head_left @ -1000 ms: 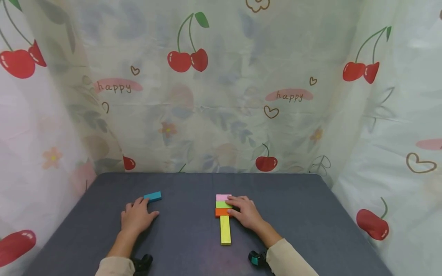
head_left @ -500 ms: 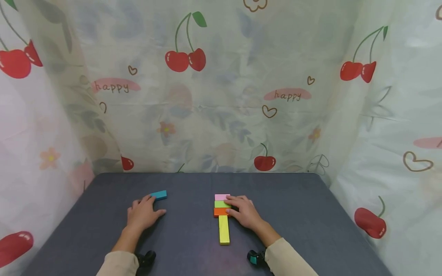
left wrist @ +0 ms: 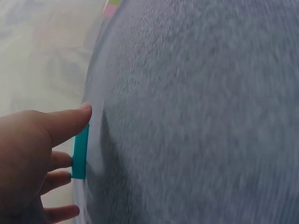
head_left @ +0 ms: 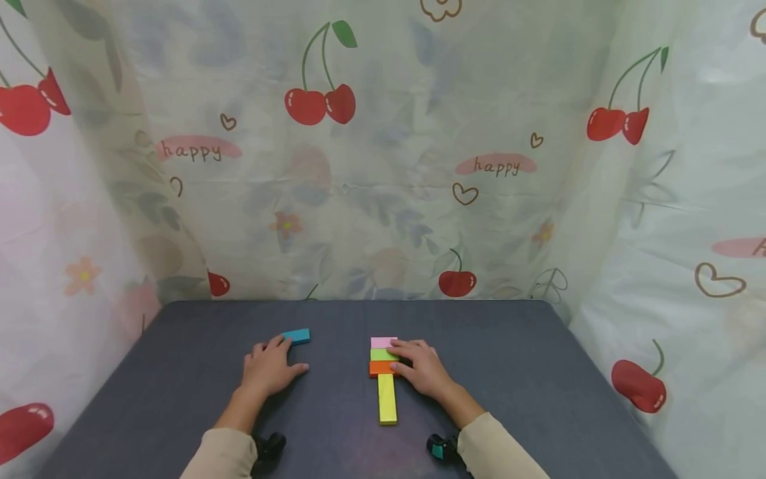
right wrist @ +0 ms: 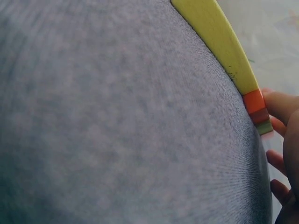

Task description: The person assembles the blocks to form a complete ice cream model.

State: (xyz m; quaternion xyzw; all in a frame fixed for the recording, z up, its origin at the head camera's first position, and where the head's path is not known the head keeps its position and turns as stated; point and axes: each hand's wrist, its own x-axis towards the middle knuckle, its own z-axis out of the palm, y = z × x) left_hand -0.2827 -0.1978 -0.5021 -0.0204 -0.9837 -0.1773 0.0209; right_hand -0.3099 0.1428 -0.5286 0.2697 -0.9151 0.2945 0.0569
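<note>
My left hand touches the near left end of a blue block with its fingertips. Its thumb is spread away from the fingers; the same blue block shows beyond that thumb in the left wrist view. Right of it, a pink block, a green block and an orange block lie crosswise against each other. A yellow block runs lengthwise from the orange one toward me. My right hand rests its fingers and thumb at the right ends of the crosswise blocks, partly hiding them.
The dark grey table bears all the blocks. A cherry-printed curtain encloses its back and both sides. Black devices sit at both wrists, such as the right wrist device.
My left hand has moved right, and the blue block has slid right with it, turning a little straighter. The right hand and the other blocks stay in place.
</note>
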